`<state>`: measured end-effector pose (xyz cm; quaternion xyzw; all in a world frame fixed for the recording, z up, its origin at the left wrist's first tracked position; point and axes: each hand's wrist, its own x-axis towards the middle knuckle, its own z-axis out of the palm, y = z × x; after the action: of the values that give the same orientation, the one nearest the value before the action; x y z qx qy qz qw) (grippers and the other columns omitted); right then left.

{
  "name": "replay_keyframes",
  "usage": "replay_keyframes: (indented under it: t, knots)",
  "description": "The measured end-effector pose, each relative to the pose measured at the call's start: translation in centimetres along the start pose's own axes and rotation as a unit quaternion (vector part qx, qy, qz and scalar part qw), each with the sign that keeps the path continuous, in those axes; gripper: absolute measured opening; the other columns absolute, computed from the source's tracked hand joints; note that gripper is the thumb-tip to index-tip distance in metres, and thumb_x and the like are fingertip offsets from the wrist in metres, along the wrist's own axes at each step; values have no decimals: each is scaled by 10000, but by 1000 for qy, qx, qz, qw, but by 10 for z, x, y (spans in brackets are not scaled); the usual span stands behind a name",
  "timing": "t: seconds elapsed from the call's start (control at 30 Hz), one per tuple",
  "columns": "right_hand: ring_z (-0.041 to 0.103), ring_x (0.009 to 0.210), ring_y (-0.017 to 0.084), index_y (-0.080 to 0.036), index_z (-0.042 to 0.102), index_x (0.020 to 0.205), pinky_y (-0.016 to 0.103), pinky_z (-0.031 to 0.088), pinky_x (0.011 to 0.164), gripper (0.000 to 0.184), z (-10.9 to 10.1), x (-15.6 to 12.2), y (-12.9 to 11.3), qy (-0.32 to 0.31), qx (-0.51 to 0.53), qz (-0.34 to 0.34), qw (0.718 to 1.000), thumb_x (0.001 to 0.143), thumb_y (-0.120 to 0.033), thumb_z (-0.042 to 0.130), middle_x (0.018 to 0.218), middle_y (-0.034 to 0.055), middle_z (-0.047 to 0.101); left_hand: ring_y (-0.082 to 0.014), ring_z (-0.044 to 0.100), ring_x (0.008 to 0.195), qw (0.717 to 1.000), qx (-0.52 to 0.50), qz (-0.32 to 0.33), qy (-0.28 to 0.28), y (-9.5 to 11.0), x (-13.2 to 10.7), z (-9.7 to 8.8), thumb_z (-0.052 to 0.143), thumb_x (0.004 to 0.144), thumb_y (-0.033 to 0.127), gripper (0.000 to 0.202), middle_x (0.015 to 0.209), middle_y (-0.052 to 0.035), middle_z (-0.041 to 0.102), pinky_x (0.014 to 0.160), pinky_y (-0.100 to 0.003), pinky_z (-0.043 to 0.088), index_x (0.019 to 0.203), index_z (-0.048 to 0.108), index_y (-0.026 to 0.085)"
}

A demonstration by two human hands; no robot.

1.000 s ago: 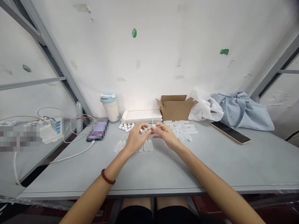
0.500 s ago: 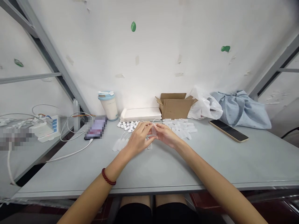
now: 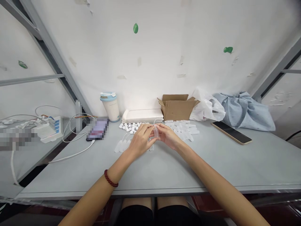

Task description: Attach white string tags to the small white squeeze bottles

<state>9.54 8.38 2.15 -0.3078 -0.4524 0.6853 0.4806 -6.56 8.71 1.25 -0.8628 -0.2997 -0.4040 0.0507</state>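
We have a metal frame [image 3: 54, 59], a white wall [image 3: 160, 69] and a grey desk [image 3: 178, 172] before us. Along the back stand a blue-lidded tumbler [image 3: 111, 109], an open cardboard box [image 3: 176, 110], its inside hidden from us, and a white plastic bag [image 3: 207, 110]. After a cabled phone [image 3: 97, 129] and white caps [image 3: 128, 127], our left hand [image 3: 140, 138] and right hand [image 3: 168, 136] pinch a clear tube [image 3: 156, 131] between them over the desk, with loose translucent tubes [image 3: 183, 130] and a black-screened phone [image 3: 231, 132] farther right.

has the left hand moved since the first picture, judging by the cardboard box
Yes, slightly: measured against the cardboard box, the left hand has shifted to the person's right.
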Motion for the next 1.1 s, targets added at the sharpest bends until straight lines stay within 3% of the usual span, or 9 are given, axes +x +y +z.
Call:
replay_keyframes:
  t: [0.17, 0.37, 0.47, 0.53, 0.67, 0.73, 0.83, 0.97, 1.1]
  knots:
    - [667, 828, 195, -176, 588, 903, 303, 501, 713, 171, 1, 0, 0, -6, 5, -1, 1000, 814, -321, 581, 878, 86, 702, -261, 505, 1045, 1000, -3, -18, -1, 0, 0, -1, 618, 811, 322, 450, 1156, -118, 538, 870, -430, 460, 1218, 477, 193]
    - [650, 846, 196, -175, 605, 951, 307, 495, 711, 218, 2, 0, 1, -16, 14, 5, 1000, 808, -335, 571, 993, 92, 670, -260, 472, 1103, 999, -14, 10, -33, -2, 2, -2, 629, 803, 305, 471, 1192, -108, 553, 933, -444, 426, 1228, 464, 186]
    - [638, 838, 192, -178, 619, 933, 320, 481, 732, 218, 2, 0, 2, -6, -54, 3, 999, 825, -338, 518, 967, 82, 665, -257, 459, 1111, 999, -15, 8, -43, -3, 2, -2, 633, 797, 291, 447, 1175, -101, 563, 946, -438, 414, 1202, 480, 177]
    - [620, 827, 195, -169, 640, 869, 320, 463, 731, 218, 2, 0, 2, 35, -204, -31, 978, 827, -319, 486, 909, 73, 664, -262, 458, 1099, 998, -18, 4, -53, -3, 1, -1, 647, 778, 272, 430, 1162, -95, 568, 941, -440, 411, 1172, 502, 181]
    - [580, 801, 197, -148, 672, 745, 295, 417, 719, 219, 2, 0, 2, 102, -523, -119, 838, 791, -241, 479, 828, 74, 664, -267, 452, 1045, 996, -29, -18, -83, -1, -1, 1, 683, 708, 222, 415, 1092, -83, 595, 906, -433, 418, 1101, 557, 177]
    - [582, 784, 186, -147, 687, 734, 275, 409, 711, 221, 0, 1, 3, 96, -574, -115, 805, 767, -195, 474, 821, 73, 675, -266, 444, 1029, 993, -41, -31, -108, 0, -1, 1, 689, 687, 223, 401, 1053, -73, 605, 898, -426, 417, 1070, 578, 178]
    - [594, 764, 184, -146, 696, 711, 265, 411, 708, 211, -4, 1, 5, 88, -595, -99, 793, 735, -178, 489, 802, 74, 687, -270, 434, 1017, 985, -49, -46, -156, 1, -2, 0, 701, 681, 292, 359, 1005, -70, 608, 900, -430, 405, 1008, 607, 178]
    - [605, 786, 198, -140, 699, 810, 283, 424, 723, 230, -9, 4, 8, 119, -598, -99, 786, 696, -120, 501, 894, 100, 694, -281, 435, 1005, 975, -41, -55, -211, 1, -3, 0, 696, 686, 361, 352, 973, -75, 607, 893, -456, 390, 987, 624, 193]
    - [614, 731, 183, -158, 683, 780, 277, 442, 686, 264, -13, 6, 8, 140, -556, -84, 815, 665, -53, 470, 790, 69, 702, -291, 437, 1025, 973, -36, -56, -222, 2, -4, 0, 683, 688, 364, 387, 961, -80, 612, 890, -471, 384, 1031, 613, 199]
